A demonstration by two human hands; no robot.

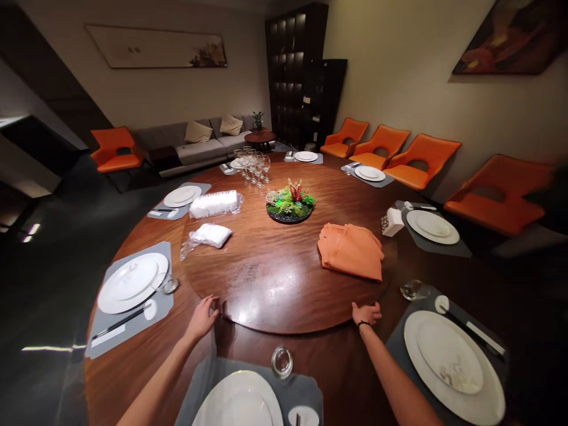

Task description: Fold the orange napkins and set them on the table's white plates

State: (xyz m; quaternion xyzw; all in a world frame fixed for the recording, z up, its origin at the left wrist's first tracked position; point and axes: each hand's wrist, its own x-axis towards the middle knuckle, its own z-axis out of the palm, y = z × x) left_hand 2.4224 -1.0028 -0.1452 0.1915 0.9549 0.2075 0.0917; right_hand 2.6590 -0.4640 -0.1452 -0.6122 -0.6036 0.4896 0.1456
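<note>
Turntable (275,290) has left hand (203,317) and right hand (366,314) at its near rim, fingers loosely spread

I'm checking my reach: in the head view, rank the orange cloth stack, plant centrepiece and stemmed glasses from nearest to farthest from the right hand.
From the right hand:
1. Orange cloth stack: just beyond the hand, on the turntable's right side.
2. Plant centrepiece: near the turntable's middle.
3. Stemmed glasses: beyond the centrepiece, to its left.
</note>
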